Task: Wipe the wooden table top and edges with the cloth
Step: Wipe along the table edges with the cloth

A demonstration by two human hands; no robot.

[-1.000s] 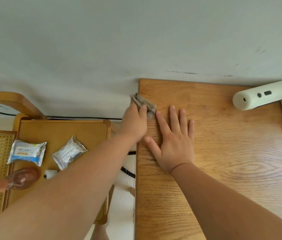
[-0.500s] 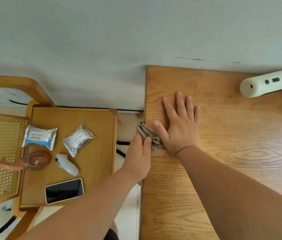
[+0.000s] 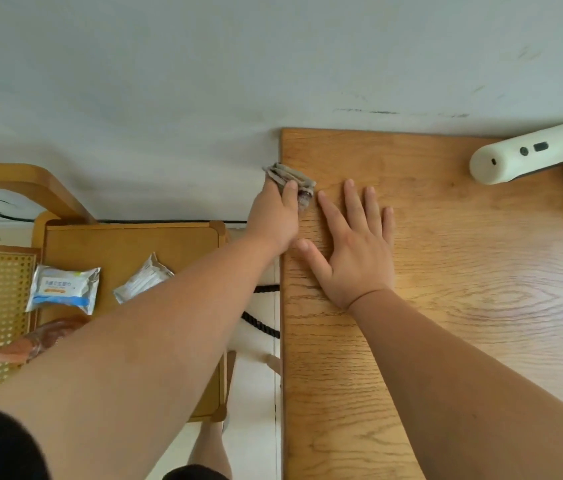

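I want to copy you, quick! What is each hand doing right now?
Left hand: closed on the cloth, at the wooden table's left edge.
Right hand: open, flat on the table top, holding nothing.

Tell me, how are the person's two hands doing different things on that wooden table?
The left hand is curled around a grey cloth at the table's left edge; the right hand lies flat and empty, fingers spread, on the top. Both reach toward the far left corner.
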